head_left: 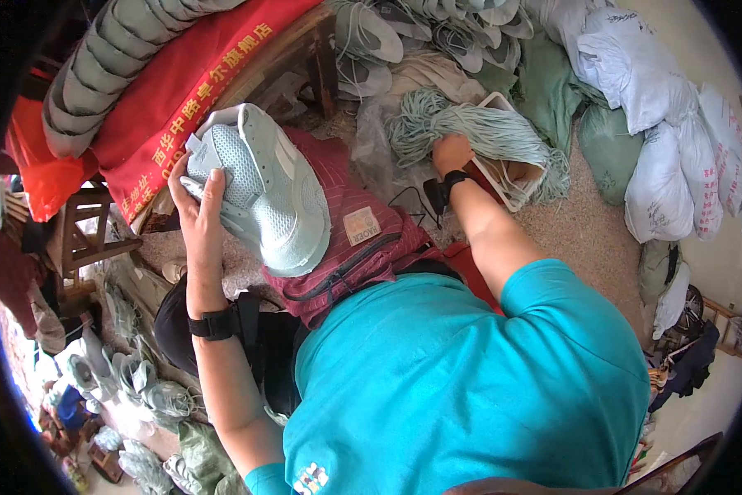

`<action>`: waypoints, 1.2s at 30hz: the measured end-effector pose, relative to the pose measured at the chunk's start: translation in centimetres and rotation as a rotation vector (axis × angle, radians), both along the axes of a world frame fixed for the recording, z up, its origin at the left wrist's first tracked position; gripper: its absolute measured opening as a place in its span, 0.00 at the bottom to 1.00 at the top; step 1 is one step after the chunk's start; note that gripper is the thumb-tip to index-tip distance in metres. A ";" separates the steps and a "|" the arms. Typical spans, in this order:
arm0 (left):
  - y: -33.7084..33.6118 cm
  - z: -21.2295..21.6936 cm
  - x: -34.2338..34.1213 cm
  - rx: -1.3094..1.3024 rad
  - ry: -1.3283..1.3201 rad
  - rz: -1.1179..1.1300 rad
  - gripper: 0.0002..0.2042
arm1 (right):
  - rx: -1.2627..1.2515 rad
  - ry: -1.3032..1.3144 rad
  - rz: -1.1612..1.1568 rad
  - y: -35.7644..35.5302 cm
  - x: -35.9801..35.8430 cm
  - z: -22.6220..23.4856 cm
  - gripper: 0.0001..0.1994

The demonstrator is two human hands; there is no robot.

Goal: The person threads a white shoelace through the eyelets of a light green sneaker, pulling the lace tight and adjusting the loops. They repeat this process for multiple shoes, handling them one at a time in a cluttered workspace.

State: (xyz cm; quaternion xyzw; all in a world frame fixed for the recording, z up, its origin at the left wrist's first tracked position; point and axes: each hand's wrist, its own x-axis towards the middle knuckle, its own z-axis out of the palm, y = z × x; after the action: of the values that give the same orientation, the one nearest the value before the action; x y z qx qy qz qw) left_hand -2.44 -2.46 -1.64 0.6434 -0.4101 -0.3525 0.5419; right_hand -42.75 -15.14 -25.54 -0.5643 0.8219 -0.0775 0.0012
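My left hand (pixel 199 198) is closed on a pale grey-green shoe upper (pixel 292 210), thumb on its mesh tongue and fingers behind it. The upper has no sole that I can see, and it rests against my dark red striped apron (pixel 338 186). Out to the right, my right hand (pixel 452 154) reaches to a thick bundle of pale green shoelaces (pixel 490 132). Its fingers are curled down into the strands, and their tips are hidden. The bundle lies across a white-rimmed box (pixel 515 200).
A red cloth (pixel 214 91) covers a wooden bench at the upper left, with a row of nested grey shoe pieces (pixel 111 66) on it. More grey shoe uppers (pixel 367 37) pile up at the top. White sacks (pixel 635 70) stand at the right. A wooden stool (pixel 90 227) is at the left.
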 end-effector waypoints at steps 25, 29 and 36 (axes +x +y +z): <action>9.1 4.9 -0.3 -0.031 -0.367 -0.403 0.06 | -0.468 -0.455 1.279 4.8 14.0 31.4 0.04; 9.5 4.0 -0.1 -0.220 -0.605 -0.359 0.06 | -0.396 -0.086 1.098 2.5 13.4 29.5 0.05; 6.8 5.0 -4.6 -0.069 -0.251 -0.307 0.06 | -0.045 -0.854 1.529 6.2 18.8 30.3 0.12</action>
State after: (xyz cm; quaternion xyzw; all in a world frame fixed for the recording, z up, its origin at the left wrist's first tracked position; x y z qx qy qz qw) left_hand -7.07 4.39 3.40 0.5934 -0.5794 -0.3336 0.4482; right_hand -23.97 -8.95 4.75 -0.8833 0.1459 -0.2763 0.3494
